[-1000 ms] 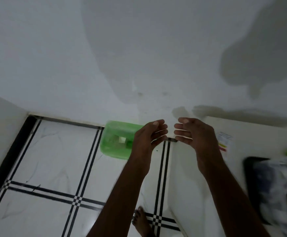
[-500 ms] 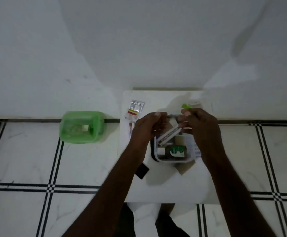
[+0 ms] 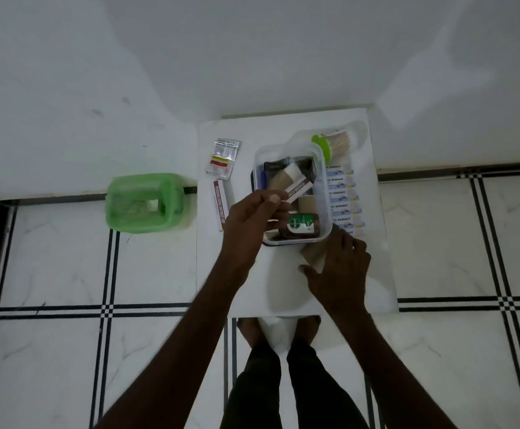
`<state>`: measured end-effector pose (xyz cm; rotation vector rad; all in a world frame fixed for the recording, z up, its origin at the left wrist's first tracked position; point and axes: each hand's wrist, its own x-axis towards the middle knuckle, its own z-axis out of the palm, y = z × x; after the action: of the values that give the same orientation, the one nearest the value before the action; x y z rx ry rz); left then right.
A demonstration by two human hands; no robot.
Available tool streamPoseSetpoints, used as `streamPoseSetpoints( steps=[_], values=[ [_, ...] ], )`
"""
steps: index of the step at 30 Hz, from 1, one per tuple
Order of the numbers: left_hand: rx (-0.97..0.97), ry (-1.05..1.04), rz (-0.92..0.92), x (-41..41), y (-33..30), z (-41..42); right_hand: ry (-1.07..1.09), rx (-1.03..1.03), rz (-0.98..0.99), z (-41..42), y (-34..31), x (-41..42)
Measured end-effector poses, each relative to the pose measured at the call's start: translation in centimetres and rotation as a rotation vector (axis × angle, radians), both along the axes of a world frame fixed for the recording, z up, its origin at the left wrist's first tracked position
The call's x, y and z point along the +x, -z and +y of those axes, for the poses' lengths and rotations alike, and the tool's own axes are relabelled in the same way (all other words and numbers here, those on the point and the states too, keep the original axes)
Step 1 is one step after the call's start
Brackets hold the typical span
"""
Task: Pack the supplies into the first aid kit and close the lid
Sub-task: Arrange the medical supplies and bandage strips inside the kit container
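We note a clear plastic first aid box (image 3: 323, 193), lid off, on a small white table (image 3: 246, 292). The left hand (image 3: 252, 221) pinches a brown-and-white ointment tube (image 3: 297, 191) over the box, above a Dettol bottle (image 3: 300, 226) inside. The right hand (image 3: 340, 270) rests spread open on a brown roll (image 3: 313, 253) just beside the box. A bandage strip sheet (image 3: 342, 196), an ointment carton (image 3: 220, 205) and a sachet (image 3: 223, 159) lie on the table; a green bin (image 3: 144, 202) stands on the floor.

Clear glossy plastic kit box (image 3: 323, 184), matt white table (image 3: 246, 292), glossy marble-look floor tiles (image 3: 51, 267).
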<state>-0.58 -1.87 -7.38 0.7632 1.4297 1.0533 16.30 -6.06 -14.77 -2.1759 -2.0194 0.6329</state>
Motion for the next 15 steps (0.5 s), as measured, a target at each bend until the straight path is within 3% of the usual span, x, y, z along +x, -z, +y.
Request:
streamPoseSetpoints(
  steps=[7,9,11,15],
  values=[
    [0.065,-0.133,0.16,-2.2,0.2,-2.7,0.168,0.172,0.036,-1.1,-0.4,0.4],
    [0.036,-0.166,0.335,-2.8,1.3,-4.1,0.246,0.207,0.059,-1.1,-2.1,0.7],
    [0.045,-0.111,0.622,-3.4,3.1,-5.8,0.293,0.26,0.072,-1.1,-4.0,0.5],
    [0.106,0.362,1.105,-3.9,7.3,-8.2,0.25,0.388,0.15,-0.5,-7.0,-1.3]
  ],
)
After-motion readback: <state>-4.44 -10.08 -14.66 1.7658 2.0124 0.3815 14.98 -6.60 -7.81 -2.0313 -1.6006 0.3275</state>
